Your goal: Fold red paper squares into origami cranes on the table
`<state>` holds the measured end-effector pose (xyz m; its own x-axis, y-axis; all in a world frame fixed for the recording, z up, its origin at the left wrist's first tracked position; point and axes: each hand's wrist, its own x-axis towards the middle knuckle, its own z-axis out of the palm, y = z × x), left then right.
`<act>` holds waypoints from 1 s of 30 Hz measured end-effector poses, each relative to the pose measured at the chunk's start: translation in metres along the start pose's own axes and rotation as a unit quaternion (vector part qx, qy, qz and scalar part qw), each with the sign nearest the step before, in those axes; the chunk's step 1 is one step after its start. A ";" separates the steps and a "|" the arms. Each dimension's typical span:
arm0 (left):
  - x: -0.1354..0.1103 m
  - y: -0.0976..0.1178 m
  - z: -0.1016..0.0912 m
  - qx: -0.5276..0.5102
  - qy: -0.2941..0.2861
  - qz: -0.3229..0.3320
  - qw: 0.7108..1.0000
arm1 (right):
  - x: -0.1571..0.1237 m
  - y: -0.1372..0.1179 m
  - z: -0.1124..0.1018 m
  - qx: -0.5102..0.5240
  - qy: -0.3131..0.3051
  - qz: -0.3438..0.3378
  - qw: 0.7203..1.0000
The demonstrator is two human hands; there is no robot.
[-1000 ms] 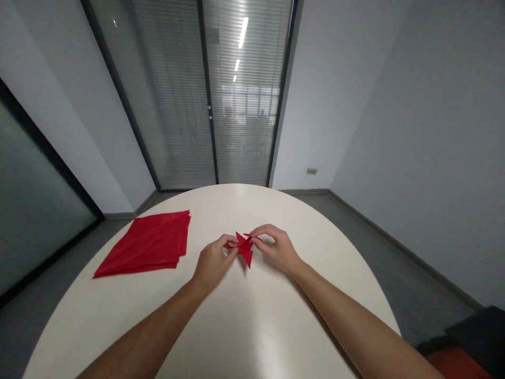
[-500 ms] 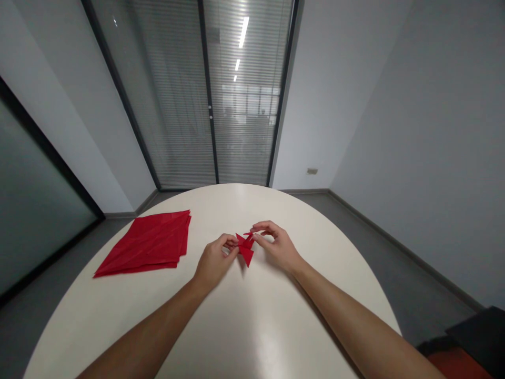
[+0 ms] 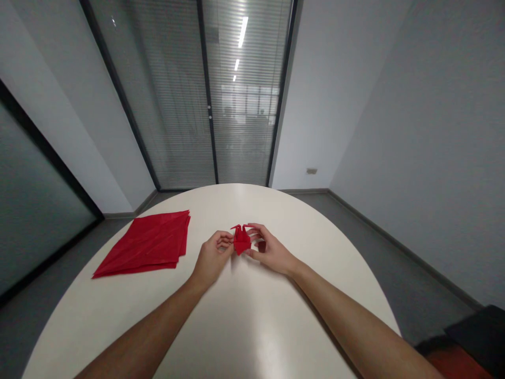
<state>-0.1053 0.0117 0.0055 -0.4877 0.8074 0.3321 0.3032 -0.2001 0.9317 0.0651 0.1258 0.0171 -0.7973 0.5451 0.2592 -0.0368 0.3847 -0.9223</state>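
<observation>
A small red origami crane point(image 3: 242, 241) is held up over the table between both hands. Two thin paper points stick up from its top and bend outward, and its lower part narrows to a tip. My left hand point(image 3: 215, 255) pinches its left edge with thumb and fingertips, the other fingers curled. On the opposite side, my right hand point(image 3: 272, 250) curves around the right edge, forefinger by the upper point and thumb close to the lower side. Fingers partly hide where each hand grips the paper.
Red paper sheets point(image 3: 144, 245) lie in a loose stack on the left of the round white table point(image 3: 236, 331). Behind the table stand a glass partition with blinds point(image 3: 177, 105) and a pale wall. A dark and red object point(image 3: 469, 342) shows at the lower right.
The origami crane has been turned, so its two thin points now stand up at the top. Both hands have shifted slightly left, and the right fingers have moved around its right side.
</observation>
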 end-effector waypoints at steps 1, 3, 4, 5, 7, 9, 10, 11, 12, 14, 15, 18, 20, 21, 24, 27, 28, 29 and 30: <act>0.000 0.000 0.000 -0.004 -0.003 -0.003 1.000 | 0.001 0.002 0.001 0.012 0.000 0.005 1.000; 0.000 -0.001 0.000 -0.008 -0.012 -0.008 1.000 | 0.002 0.006 0.002 0.041 -0.005 0.014 0.999; 0.000 -0.001 0.001 -0.010 -0.015 -0.011 1.000 | 0.003 0.007 0.002 0.055 -0.008 0.019 0.998; -0.001 -0.001 0.001 -0.012 -0.019 -0.015 1.000 | 0.004 0.008 0.002 0.067 -0.010 0.025 0.997; -0.002 0.000 0.001 -0.012 -0.027 -0.028 0.999 | 0.005 0.008 0.002 0.085 -0.008 0.034 0.996; -0.002 0.001 0.001 -0.007 -0.037 -0.040 0.998 | 0.005 0.007 0.001 0.095 -0.002 0.036 0.995; -0.003 0.002 0.001 -0.004 -0.043 -0.045 0.998 | 0.005 0.006 0.001 0.096 -0.002 0.036 0.995; -0.003 0.002 0.001 -0.003 -0.049 -0.049 0.998 | 0.004 0.005 0.001 0.096 -0.002 0.035 0.995; -0.003 0.003 0.001 -0.004 -0.055 -0.051 0.997 | 0.004 0.004 0.002 0.094 -0.002 0.034 0.995; -0.003 0.002 0.001 -0.012 -0.062 -0.052 0.997 | 0.003 0.002 0.002 0.087 -0.007 0.032 0.996; -0.003 0.001 0.001 -0.016 -0.063 -0.051 0.997 | 0.003 0.002 0.003 0.085 -0.010 0.032 0.996; -0.002 -0.002 0.001 -0.022 -0.065 -0.044 0.997 | 0.003 0.001 0.004 0.082 -0.012 0.038 0.996; -0.002 -0.003 0.001 -0.019 -0.065 -0.040 0.997 | 0.004 0.001 0.004 0.085 -0.006 0.046 0.995; -0.002 -0.004 0.001 -0.017 -0.064 -0.038 0.997 | 0.004 0.001 0.004 0.086 -0.004 0.049 0.995; -0.002 -0.004 0.001 -0.016 -0.062 -0.033 0.997 | 0.005 -0.001 0.003 0.085 -0.004 0.050 0.995; -0.001 -0.005 0.001 -0.013 -0.064 -0.028 0.997 | 0.005 -0.001 0.005 0.088 -0.004 0.043 0.995; -0.001 -0.006 0.001 -0.010 -0.064 -0.028 0.998 | 0.005 -0.001 0.006 0.087 -0.001 0.040 0.995; -0.002 -0.006 0.000 -0.006 -0.063 -0.028 0.998 | 0.005 -0.001 0.006 0.083 0.001 0.039 0.996; -0.002 -0.006 0.000 -0.002 -0.062 -0.029 0.998 | 0.005 0.000 0.007 0.079 0.004 0.038 0.996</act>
<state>-0.1059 0.0116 -0.0004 -0.3987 0.8802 0.2574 0.2746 -0.1532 0.9493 0.0571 0.1233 0.0168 -0.7970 0.5737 0.1887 -0.0712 0.2211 -0.9727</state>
